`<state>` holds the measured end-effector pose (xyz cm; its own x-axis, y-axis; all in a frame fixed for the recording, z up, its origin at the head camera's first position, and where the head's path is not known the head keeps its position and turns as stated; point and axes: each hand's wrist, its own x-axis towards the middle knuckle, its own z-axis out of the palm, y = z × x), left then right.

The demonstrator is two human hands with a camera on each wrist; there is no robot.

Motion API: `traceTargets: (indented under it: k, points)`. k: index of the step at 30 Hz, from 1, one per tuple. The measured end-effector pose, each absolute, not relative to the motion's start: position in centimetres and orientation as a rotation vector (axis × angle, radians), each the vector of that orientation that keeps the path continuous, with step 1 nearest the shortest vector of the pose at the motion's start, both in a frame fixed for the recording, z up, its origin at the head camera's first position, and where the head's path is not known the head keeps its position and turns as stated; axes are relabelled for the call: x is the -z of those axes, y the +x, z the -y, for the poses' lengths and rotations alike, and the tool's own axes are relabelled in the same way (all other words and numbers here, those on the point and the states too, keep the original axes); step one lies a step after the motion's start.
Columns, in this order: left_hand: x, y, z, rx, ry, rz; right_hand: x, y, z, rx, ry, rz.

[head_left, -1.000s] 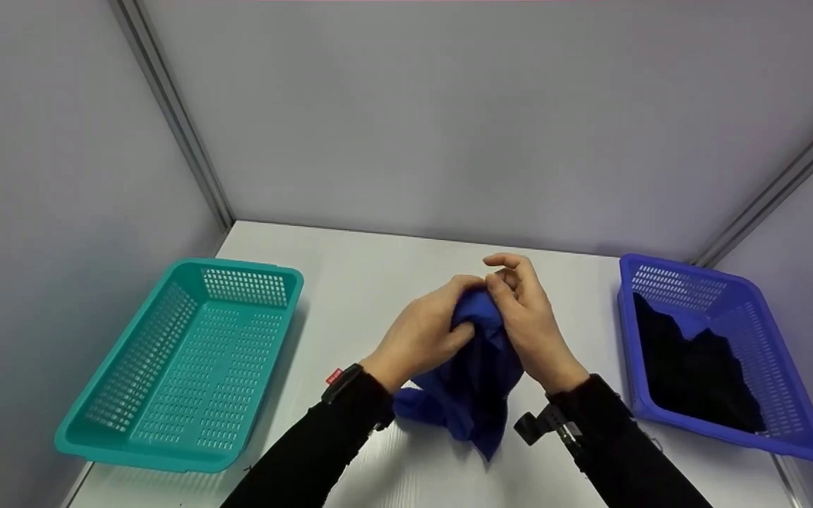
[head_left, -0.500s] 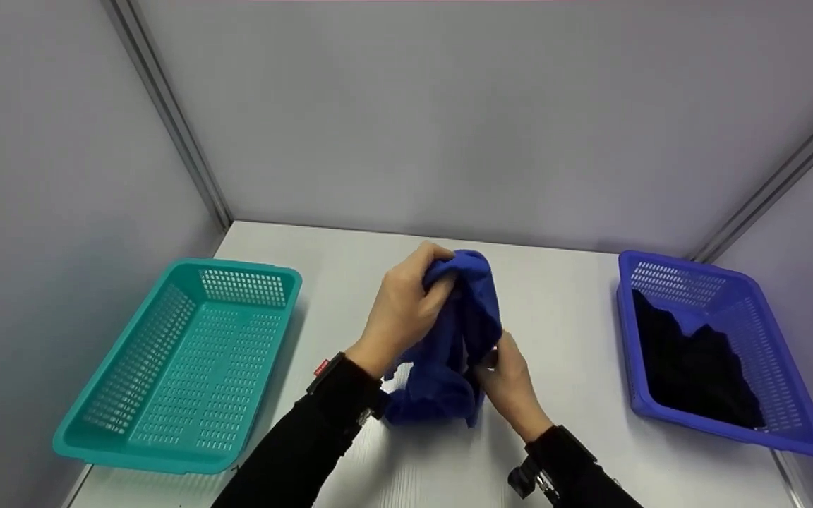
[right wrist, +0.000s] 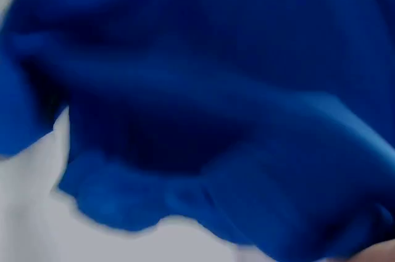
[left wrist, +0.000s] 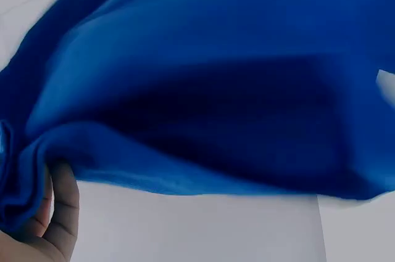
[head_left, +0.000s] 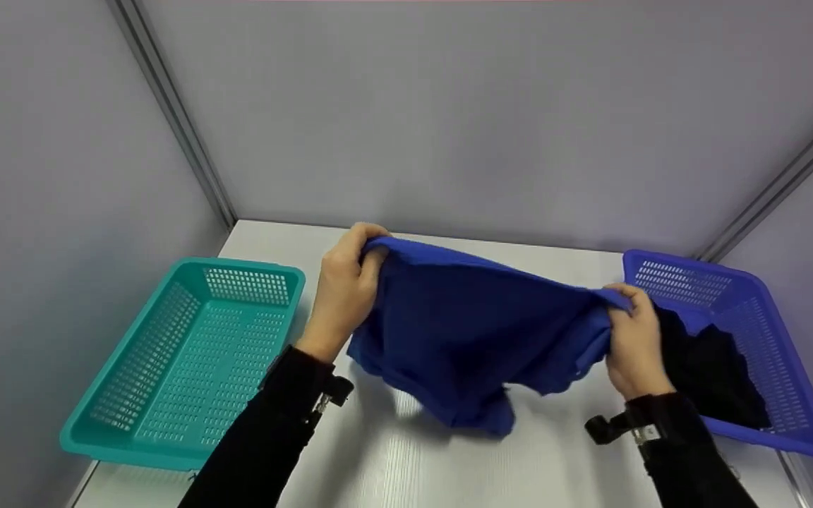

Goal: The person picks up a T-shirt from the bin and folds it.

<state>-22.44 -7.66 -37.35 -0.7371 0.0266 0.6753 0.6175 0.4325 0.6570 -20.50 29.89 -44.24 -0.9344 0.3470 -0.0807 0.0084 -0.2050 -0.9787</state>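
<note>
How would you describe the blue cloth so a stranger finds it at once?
On the white table, between the teal basket and the blue basket, the blue cloth hangs stretched between both hands. The only other fabric is black and lies in the blue basket.

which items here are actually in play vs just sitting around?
In play:
- blue cloth, stretched above the table
- left hand, gripping one end
- right hand, gripping the other

Sitting around:
- teal basket
- blue basket with dark clothing
- white table
</note>
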Motion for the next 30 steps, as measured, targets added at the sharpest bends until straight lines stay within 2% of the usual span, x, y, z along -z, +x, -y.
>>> traceTargets:
  k: [5,10,14,19,24,28,30]
  points:
    - [37.8,-23.0,9.2,1.261,-0.462,2.108,38.2,-20.7,-31.6,-2.121,-0.215,1.875]
    - [37.4,-23.3,10.5,1.200,-0.408,2.050,34.2,-20.8,-32.2,-1.644,-0.147,2.139]
    - [37.1,-23.6,11.4,1.163,-0.373,2.026,33.0,-21.0,-32.2,-1.343,-0.124,2.261]
    - [37.5,-23.6,12.4,1.153,-0.303,2.061,33.4,-21.1,-32.3,-1.165,-0.104,2.336]
    - [37.6,-22.9,13.1,1.241,-0.285,2.064,33.2,-20.2,-32.9,-1.551,0.019,2.195]
    - [37.3,-22.7,13.4,1.341,-0.255,1.992,32.2,-19.1,-33.6,-2.017,0.253,1.839]
    - [37.3,-22.7,13.3,1.375,-0.211,1.974,32.0,-18.9,-33.8,-2.072,0.323,1.748]
